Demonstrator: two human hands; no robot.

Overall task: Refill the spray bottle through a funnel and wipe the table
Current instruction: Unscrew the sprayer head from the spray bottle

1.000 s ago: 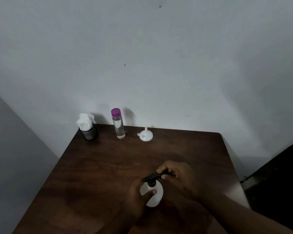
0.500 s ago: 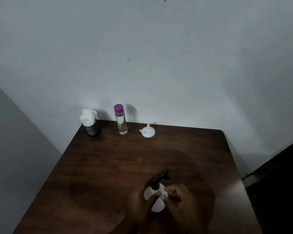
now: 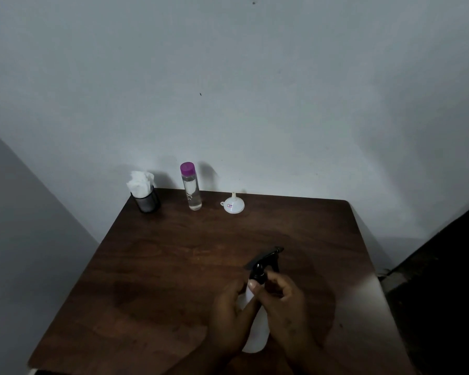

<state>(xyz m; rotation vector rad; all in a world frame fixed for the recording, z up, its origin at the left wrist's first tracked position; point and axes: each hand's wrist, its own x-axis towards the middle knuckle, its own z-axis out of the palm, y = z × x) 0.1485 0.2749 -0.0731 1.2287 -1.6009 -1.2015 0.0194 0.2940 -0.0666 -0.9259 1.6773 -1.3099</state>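
A white spray bottle point(image 3: 256, 336) with a black trigger head point(image 3: 266, 262) stands on the near part of the dark wooden table point(image 3: 173, 266). My left hand point(image 3: 229, 312) grips the bottle's body from the left, thumb up by the neck. My right hand point(image 3: 284, 301) pinches the black collar under the trigger head. At the back stand a clear water bottle point(image 3: 191, 189) with a purple cap and a small white funnel point(image 3: 234, 204), spout up. A dark holder of white tissues point(image 3: 144, 192) sits at the back left corner.
The table stands against a pale wall point(image 3: 255, 104), with another wall close on the left. A dark area lies beyond the table's right edge. Bare tabletop stretches between the bottle in my hands and the items at the back.
My right hand left the trigger head's front, dropped beside the bottle, and now pinches the collar at the neck. The left hand kept its grip on the body.
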